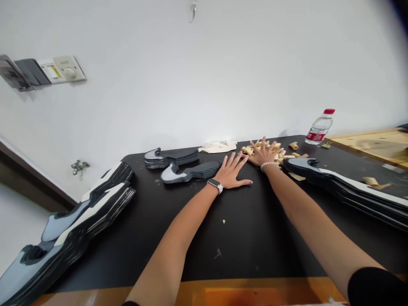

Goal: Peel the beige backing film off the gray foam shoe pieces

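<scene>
A: Black sleeve (pixel 379 289) closest, at lower right. And farther out on the table (pixel 242 238)?

B: Scraps (pixel 282 156), pale and curled — heaped toward the far edge, under and around the right hand (pixel 262 156).

A: Gripping any?

B: None visibly: palm down, fingers fanned wide. Impossible to say what lies beneath the palm.

A: And the left hand (pixel 229 172)?

B: Spread flat too, palm down, thumb out, nothing visible in its grasp. Nearer the camera, left of the scraps, fingers pointing toward them.

A: Right hand nearer, then?

B: Yes, right over the heap. No single long axis there; spread sideways, mostly rightward.

A: And to the left?

B: Front stack (pixel 191 172), beside the left hand — long axis roughly crosswise, one end toward that hand. Touching or apart? Unclear.
</scene>
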`<state>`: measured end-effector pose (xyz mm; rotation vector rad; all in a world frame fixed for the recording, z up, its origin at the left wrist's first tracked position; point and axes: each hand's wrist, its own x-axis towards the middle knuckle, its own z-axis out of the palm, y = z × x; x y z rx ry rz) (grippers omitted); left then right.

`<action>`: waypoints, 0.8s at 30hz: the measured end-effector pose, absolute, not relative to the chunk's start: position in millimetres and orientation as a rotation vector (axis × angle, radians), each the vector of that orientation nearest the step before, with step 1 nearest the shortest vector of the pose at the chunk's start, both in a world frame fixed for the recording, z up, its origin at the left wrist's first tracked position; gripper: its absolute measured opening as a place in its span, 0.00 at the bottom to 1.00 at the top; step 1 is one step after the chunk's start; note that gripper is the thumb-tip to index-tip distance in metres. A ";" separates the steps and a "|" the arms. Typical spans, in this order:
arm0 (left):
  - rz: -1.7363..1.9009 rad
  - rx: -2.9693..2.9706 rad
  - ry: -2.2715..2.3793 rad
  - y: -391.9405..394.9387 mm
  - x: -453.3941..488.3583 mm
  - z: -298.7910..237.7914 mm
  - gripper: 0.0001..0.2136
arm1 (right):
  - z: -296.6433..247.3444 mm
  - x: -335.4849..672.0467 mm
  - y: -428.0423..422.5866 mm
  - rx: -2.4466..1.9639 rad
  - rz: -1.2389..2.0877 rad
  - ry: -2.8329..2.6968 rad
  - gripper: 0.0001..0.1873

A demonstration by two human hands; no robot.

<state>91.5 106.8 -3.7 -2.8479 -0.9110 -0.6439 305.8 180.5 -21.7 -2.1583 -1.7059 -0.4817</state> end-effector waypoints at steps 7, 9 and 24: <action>-0.632 -2.923 -0.971 106.7 91.2 -3.0 0.44 | -20.5 313.8 205.7 -2.335 -0.119 -1.712 0.46; -0.629 -2.931 -0.978 106.1 90.8 -2.0 0.44 | -20.7 315.5 210.3 -2.360 -0.070 -1.708 0.47; -0.613 -2.968 -0.974 104.6 90.0 1.3 0.44 | -22.6 323.2 232.9 -2.405 0.028 -1.660 0.43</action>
